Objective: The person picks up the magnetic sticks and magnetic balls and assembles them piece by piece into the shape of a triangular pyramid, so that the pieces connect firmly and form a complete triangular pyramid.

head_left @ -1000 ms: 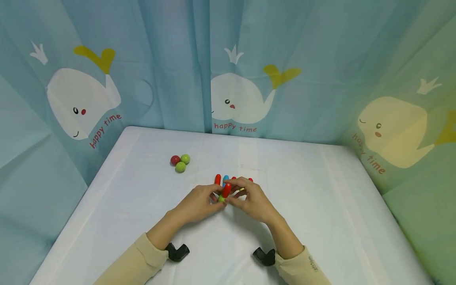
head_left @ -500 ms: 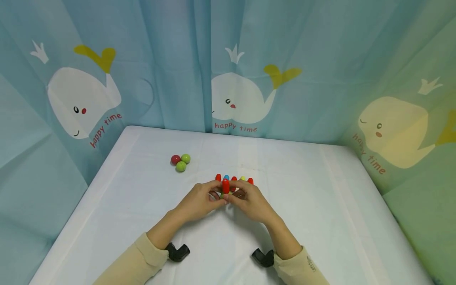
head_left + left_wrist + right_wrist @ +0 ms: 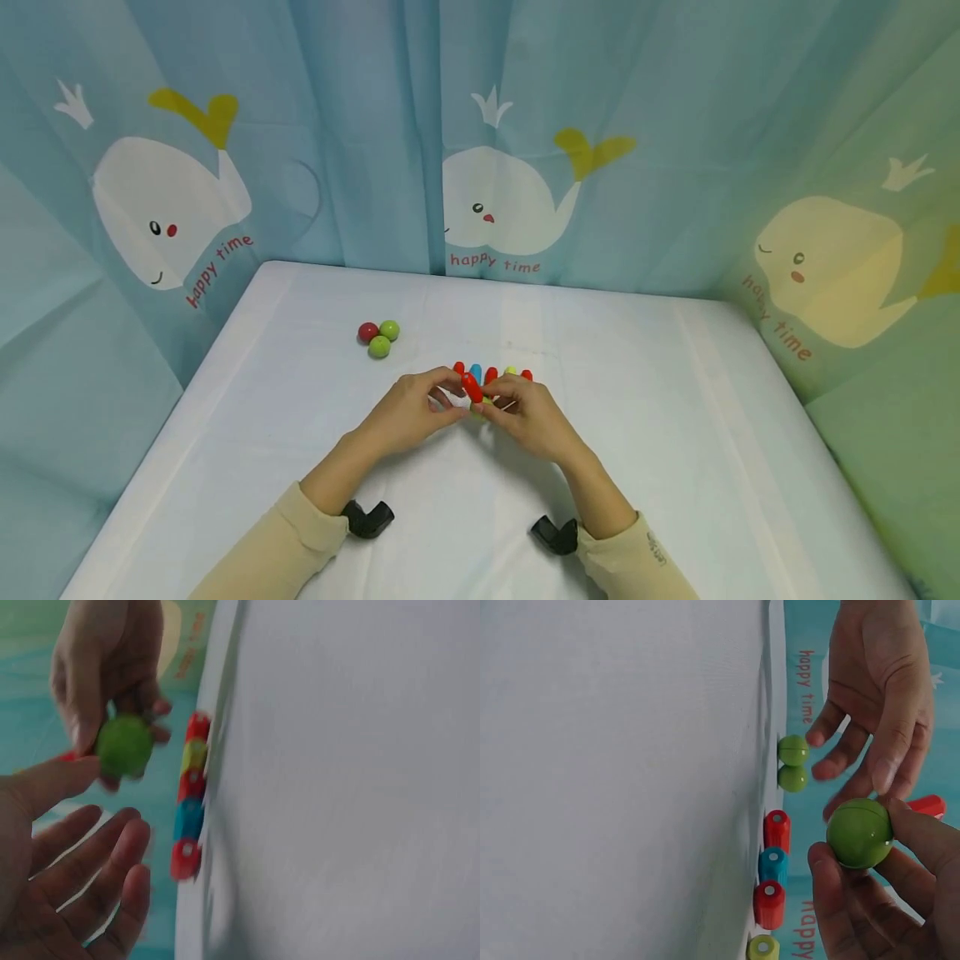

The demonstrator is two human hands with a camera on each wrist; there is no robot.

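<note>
My right hand (image 3: pixel 528 417) pinches a glossy green ball (image 3: pixel 859 833) between thumb and fingers. A red rounded peg (image 3: pixel 472 387) sticks out from the ball, leaning to the left in the head view. My left hand (image 3: pixel 412 412) is just left of them, its fingers spread and loosely bent around no object. In the left wrist view, the left thumb (image 3: pixel 64 780) overlaps the ball's edge. Behind the hands stands a row of upright pegs, among them a blue peg (image 3: pixel 772 864), a yellow peg (image 3: pixel 763 948) and several red ones, their lower parts partly hidden in the head view.
A red ball (image 3: pixel 367 332) and two green balls (image 3: pixel 379 347) lie grouped on the white table (image 3: pixel 645 433), farther back and left. Black wrist-camera mounts (image 3: pixel 555 535) sit at both cuffs. A blue whale-print curtain (image 3: pixel 375 150) surrounds the table's back and sides.
The left hand has come away from the ball and peg, moving slightly left. The peg has tipped from near upright to leaning left, while the right hand keeps its grip on the ball.
</note>
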